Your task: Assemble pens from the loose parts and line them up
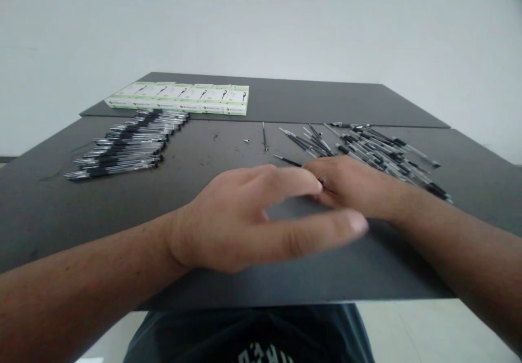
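My left hand is over the near middle of the table, slightly blurred. Its thumb and index finger are spread apart with nothing visible between them. The index fingertip reaches my right hand, which is curled closed near the table with its back toward me. A small dark bit shows between the two hands, too little to name. From behind the right hand a dark pen refill sticks out to the left; whether the hand grips it is hidden. Just beyond lie more loose refills.
Pens with black grips lie in a long row at left. Behind them stand several white-and-green boxes. Pen barrels are heaped at right. A single refill and a small pen tip lie mid-table.
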The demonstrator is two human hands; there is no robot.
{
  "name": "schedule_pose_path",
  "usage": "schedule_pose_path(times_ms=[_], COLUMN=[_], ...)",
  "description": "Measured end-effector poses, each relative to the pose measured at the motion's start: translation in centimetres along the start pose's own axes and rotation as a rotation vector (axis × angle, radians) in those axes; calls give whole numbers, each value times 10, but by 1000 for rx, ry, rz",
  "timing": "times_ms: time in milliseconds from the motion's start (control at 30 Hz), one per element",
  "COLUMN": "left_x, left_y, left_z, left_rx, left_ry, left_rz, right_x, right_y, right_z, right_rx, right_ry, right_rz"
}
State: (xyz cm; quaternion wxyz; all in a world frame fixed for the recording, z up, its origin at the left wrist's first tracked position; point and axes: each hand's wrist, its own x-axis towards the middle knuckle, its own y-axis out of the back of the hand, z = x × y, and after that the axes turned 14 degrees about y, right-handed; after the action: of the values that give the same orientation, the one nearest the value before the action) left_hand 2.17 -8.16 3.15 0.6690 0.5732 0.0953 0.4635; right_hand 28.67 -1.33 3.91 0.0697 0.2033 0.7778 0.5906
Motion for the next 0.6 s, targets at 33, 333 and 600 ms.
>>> schedule_pose_path(times_ms=[33,333,600], left_x=[6,30,31], left_y=[-1,-19,-22], left_z=[-6,-50,-42], left_rx=[28,40,65], left_ry=[-40,244,277], left_rz=[72,-72,-124], right_x=[0,2,4], right_y=[0,0,-1], right_z=[0,2,0], right_rx=[-14,-82,-67], right_ry=[-1,-77,-42], right_rz=[8,34,21])
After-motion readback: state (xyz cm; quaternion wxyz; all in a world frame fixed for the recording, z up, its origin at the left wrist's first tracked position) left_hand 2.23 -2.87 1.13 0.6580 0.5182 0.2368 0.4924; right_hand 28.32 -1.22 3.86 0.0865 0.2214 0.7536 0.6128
